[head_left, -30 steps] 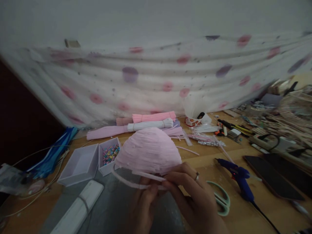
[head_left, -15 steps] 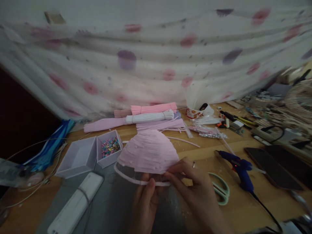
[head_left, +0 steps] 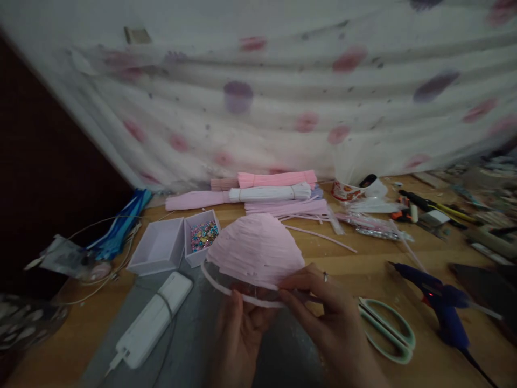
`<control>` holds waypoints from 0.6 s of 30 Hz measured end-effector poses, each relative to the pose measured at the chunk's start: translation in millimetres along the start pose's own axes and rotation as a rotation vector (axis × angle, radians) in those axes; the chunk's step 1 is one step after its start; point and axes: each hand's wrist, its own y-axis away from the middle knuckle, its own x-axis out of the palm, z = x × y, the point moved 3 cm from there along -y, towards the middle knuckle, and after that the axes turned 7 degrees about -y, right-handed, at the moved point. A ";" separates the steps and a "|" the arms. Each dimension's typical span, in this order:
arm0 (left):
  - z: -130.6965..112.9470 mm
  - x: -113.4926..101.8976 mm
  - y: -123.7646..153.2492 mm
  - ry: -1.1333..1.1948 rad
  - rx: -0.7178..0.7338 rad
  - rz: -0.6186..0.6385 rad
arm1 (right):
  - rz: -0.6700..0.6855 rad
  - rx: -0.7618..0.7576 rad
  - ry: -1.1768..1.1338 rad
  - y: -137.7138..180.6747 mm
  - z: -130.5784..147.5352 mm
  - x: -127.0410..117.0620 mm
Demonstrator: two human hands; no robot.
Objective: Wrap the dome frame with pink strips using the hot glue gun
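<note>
A clear dome [head_left: 230,283] covered in rows of pale pink pipe cleaner [head_left: 256,245] is held up over the desk, its rim tilted towards me. Another pink strip runs round the bottom rim, and a see-through band shows between it and the rows. My left hand [head_left: 240,337] grips this rim from below, thumb in front and fingers behind. At the dome's lower right edge, my right hand [head_left: 327,312], with a ring on one finger, pinches the dome's edge. Part of a pipe cleaner seems to pass through those fingers, but its end is hidden.
Behind lie bundles of pink and white pipe cleaners [head_left: 269,193]. Left are a box of colourful beads [head_left: 204,237], another white box [head_left: 155,248] and a white power strip or power bank [head_left: 155,318]. Right are green-handled scissors [head_left: 388,331] and a blue glue gun [head_left: 438,302] with a red light.
My view has turned left, so the desk items sit further right. My left hand has shifted left along the rim, its thumb now apart from the right hand. The right hand keeps its pinch.
</note>
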 end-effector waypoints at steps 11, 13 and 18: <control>18.1 12.1 -2.8 -0.151 0.039 -0.090 | -0.039 0.014 0.015 -1.1 -4.7 1.5; 18.0 14.1 0.0 -0.184 0.070 -0.112 | -0.053 -0.023 -0.004 0.3 -4.3 -0.3; 16.7 12.6 4.9 -0.246 0.063 -0.204 | -0.066 -0.066 0.000 9.4 0.0 -5.5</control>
